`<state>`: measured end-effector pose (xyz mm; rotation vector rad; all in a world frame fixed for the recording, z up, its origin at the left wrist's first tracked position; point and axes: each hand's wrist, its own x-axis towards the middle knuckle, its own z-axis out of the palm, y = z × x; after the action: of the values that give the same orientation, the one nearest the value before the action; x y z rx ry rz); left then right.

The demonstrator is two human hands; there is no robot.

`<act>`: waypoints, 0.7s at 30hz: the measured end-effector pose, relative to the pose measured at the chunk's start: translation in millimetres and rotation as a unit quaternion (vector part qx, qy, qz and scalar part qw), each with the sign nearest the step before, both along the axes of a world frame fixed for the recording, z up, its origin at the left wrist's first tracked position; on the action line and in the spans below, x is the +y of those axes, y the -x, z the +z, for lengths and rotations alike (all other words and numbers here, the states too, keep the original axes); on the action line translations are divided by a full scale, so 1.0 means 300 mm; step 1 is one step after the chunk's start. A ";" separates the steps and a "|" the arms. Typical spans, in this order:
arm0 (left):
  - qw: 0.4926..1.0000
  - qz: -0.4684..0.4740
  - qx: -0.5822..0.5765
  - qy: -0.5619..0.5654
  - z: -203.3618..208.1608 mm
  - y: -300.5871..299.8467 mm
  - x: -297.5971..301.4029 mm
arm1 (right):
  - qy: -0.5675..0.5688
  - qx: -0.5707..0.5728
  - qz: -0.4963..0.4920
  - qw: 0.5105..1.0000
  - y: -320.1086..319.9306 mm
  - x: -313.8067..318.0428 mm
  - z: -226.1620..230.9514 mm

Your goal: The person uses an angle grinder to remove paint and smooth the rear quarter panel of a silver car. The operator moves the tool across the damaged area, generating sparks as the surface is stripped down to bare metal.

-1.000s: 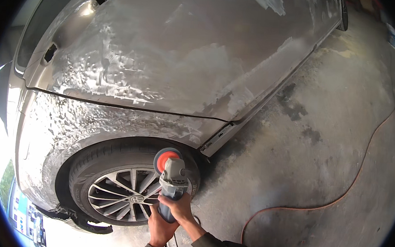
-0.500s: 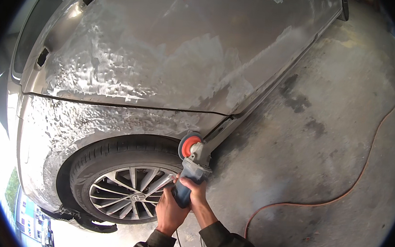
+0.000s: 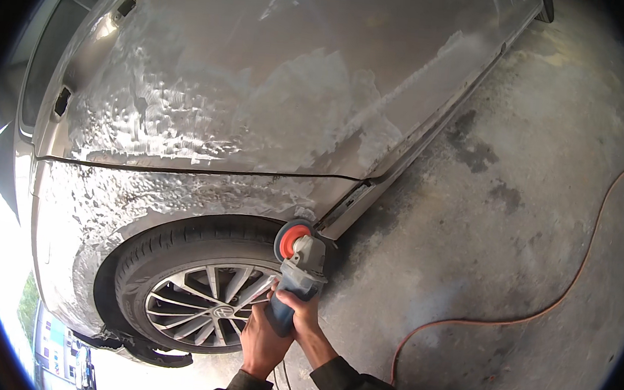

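Note:
Both my hands are closed round the grey body of an angle grinder [image 3: 296, 280] with a round disc on a red backing pad [image 3: 291, 241]. My left hand [image 3: 263, 344] grips its rear end from the left; my right hand [image 3: 304, 315] wraps the body from the right, thumb across the top. The disc stands at the edge of the wheel arch, by the lower corner of a car's fender [image 3: 143, 193]. Whether it touches the metal I cannot tell. Patches of the fender and the door [image 3: 262, 88] are bare, shiny and rough.
The tyre [image 3: 176, 247] and spoked wheel [image 3: 208, 309] lie just left of the grinder. A reddish hose [image 3: 492, 324] curves over the concrete floor [image 3: 535, 242] on the right. A dark cord [image 3: 286, 384] hangs below my hands. Loose dark trim [image 3: 156, 357] juts out at the lower left.
The grinder and both hands have shifted slightly left and down in the picture, the disc dropping a little from the fender's lower corner. My grip is unchanged.

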<state>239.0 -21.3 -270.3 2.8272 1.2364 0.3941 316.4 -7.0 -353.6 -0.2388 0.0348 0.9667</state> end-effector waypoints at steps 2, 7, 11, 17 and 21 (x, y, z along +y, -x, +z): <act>1.000 0.002 0.003 0.011 0.013 -0.010 0.006 | 0.005 0.004 0.003 1.000 -0.014 0.007 0.000; 0.999 0.029 0.009 0.018 0.027 0.000 0.012 | 0.004 -0.019 0.003 1.000 -0.017 0.005 0.037; 0.994 0.084 -0.055 0.049 0.073 0.073 -0.013 | 0.033 -0.128 0.014 0.991 0.046 0.009 0.115; 0.993 0.058 -0.053 0.088 0.028 0.047 0.035 | 0.071 -0.085 -0.027 0.993 -0.001 0.001 0.094; 0.994 0.048 -0.025 0.093 0.014 -0.007 0.030 | 0.059 -0.064 -0.037 0.996 -0.064 -0.015 0.094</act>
<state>241.0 -12.5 -266.2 2.5959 1.3278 0.3321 335.6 -11.3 -325.3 -0.4050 -0.0172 0.8753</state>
